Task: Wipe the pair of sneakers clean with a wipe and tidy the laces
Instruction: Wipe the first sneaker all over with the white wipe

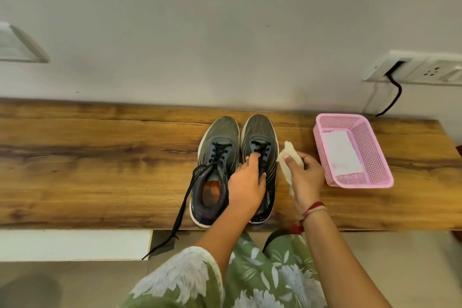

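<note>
On the worktop (100,157), the left hand (246,182) curls its fingers (253,157) over the laces of the sneaker nearer the pink basket (260,130), gripping it. The other sneaker (217,137) stands just beside it, on its far side from the pink basket (372,152). Between sneaker and basket, the right hand (306,177) pinches a crumpled wipe (288,150).

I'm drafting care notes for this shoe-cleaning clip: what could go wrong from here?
1. The loose lace of the left sneaker hangs over the bench edge; a snag could drag that sneaker off.
2. The left hand grips the right sneaker at its laces and covers part of it, so the wipe in the right hand may miss that part.
</note>
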Available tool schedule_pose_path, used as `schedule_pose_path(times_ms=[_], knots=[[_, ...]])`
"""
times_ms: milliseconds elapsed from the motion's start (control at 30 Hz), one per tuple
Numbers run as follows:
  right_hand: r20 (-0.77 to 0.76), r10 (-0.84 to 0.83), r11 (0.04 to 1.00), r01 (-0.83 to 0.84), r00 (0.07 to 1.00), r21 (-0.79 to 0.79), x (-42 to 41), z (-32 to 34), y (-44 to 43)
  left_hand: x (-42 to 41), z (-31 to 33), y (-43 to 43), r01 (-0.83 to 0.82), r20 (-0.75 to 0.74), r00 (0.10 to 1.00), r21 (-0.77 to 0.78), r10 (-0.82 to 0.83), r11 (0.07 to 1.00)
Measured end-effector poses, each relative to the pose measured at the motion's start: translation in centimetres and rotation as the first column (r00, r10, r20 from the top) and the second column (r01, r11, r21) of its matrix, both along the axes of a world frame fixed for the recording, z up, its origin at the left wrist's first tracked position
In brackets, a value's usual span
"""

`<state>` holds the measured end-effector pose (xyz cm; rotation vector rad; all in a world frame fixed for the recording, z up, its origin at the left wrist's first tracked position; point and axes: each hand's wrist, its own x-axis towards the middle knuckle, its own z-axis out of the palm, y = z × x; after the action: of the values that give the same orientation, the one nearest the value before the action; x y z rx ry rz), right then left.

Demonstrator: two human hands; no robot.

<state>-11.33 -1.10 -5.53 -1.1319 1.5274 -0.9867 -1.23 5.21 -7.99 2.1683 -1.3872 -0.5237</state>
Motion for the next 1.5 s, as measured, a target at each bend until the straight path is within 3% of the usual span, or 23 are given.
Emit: schedule_pose_path(times_ms=[133, 333, 533, 833, 1200, 1267, 1367, 1433, 1500], knots=[[-0.252, 0.123, 0.989, -0.140, 0.960, -0.049, -0.3, 0.1, -1.6, 0.2, 0.0, -0.1, 0.016, -0.026, 1.000, -0.015, -0.017, 1.000], [-0.576, 0.321, 0.909, -0.415, 0.752, -0.035, 0.9, -0.3, -2.1, 0.9, 0.3, -0.4, 0.048, -0.016, 0.999, 0.029, -0.048, 0.998], [-0.415, 0.202, 0.960, -0.263, 0.887, -0.096, 0.4, -0.6, -1.6, 1.5, 0.3, -0.5, 0.052, -0.072, 0.996, 0.077, -0.047, 0.996], [-0.428, 0.246, 0.930, -0.336, 0.870, -0.149, 0.4, -0.8, -1.8, 3.9, -0.5, -0.5, 0.046, -0.267, 0.963, 0.115, -0.014, 0.992], [-0.684, 0.364, 0.733, -0.648, 0.632, -0.209, 1.0, -1.6, 1.7, 4.2, -0.8, -0.4, 0.067, -0.310, 0.950, 0.080, -0.039, 0.995], [-0.718, 0.383, 0.636, -0.730, 0.581, -0.251, 0.5, -1.4, 2.9, 4.2, -1.0, -0.4, 0.071, -0.318, 0.947, 0.076, -0.043, 0.995], [-0.859, 0.323, 0.420, -0.874, 0.397, -0.246, -0.5, -0.8, 1.9, 4.3, -1.0, -0.5, 0.074, -0.331, 0.942, 0.060, -0.050, 0.995], [-0.902, 0.237, 0.433, -0.871, 0.360, -0.234, -0.6, -0.7, 0.4, 4.3, -1.1, -0.5, 0.081, -0.335, 0.941, 0.056, -0.058, 0.995], [-0.875, 0.243, 0.515, -0.820, 0.418, -0.249, -0.6, -0.8, -0.2, 4.2, -1.1, -0.5, 0.085, -0.340, 0.938, 0.057, -0.061, 0.995]])
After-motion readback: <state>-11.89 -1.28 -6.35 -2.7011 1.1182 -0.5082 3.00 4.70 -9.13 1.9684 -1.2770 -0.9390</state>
